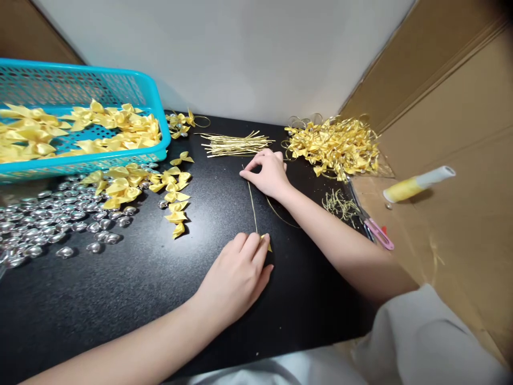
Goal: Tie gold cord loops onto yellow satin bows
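My left hand [238, 272] is low in the middle, its fingers closed on a small yellow ribbon bow [270, 247]; most of the bow is hidden under them. A thin gold cord [253, 206] runs up from that bow, nearly straight, to my right hand [268, 174]. There the thumb and forefinger pinch the cord near its upper end. Another curved stretch of gold cord lies beside my right wrist. Just beyond my right hand is a bundle of cut gold cords [234, 144]. Left of my hands, several yellow bows [176, 206] stand in a column.
A turquoise basket [160, 117] of yellow bows stands at the back left, with many silver beads [60, 224] before it. Gold-corded bows [332, 144] are heaped at the back right. Cord scraps [340, 206] and pink-handled scissors [379, 232] lie at the right edge, near a yellow-white roll [419, 184].
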Demonstrator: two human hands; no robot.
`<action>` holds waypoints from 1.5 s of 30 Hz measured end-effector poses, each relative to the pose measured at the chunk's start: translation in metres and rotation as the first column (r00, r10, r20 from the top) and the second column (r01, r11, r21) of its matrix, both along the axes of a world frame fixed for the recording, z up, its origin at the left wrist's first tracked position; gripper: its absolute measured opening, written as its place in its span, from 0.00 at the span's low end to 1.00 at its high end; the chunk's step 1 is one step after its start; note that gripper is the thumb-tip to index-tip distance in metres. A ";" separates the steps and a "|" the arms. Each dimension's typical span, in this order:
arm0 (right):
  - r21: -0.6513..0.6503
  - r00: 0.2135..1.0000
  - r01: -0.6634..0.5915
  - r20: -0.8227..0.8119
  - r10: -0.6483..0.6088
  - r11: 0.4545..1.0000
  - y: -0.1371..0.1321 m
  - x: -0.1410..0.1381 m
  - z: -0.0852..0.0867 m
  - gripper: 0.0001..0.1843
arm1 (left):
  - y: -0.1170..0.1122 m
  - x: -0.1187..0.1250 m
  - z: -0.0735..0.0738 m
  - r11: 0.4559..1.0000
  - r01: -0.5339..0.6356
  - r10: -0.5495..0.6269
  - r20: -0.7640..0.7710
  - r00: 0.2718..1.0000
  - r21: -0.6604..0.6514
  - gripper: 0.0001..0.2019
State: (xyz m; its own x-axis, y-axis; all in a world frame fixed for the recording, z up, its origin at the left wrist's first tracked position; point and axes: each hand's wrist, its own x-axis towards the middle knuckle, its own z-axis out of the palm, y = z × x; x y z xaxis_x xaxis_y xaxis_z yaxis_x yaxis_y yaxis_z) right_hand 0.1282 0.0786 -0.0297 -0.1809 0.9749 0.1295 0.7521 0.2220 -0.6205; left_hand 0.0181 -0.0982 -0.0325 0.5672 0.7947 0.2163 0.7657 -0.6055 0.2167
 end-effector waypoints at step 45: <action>0.267 0.612 -0.714 0.688 0.391 0.647 -0.101 0.092 0.065 0.10 | 0.023 -0.018 0.029 0.884 0.051 0.219 0.508 0.833 -0.465 0.15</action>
State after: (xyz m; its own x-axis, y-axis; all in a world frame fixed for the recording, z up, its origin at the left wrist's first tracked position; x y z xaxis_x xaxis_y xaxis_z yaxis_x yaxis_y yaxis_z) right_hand 0.2198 -0.0221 0.0350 -0.8507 0.4757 0.2237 0.5132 0.8436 0.1577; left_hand -0.0001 -0.0748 -0.0040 0.3944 0.9159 0.0750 0.4876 -0.2777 0.8277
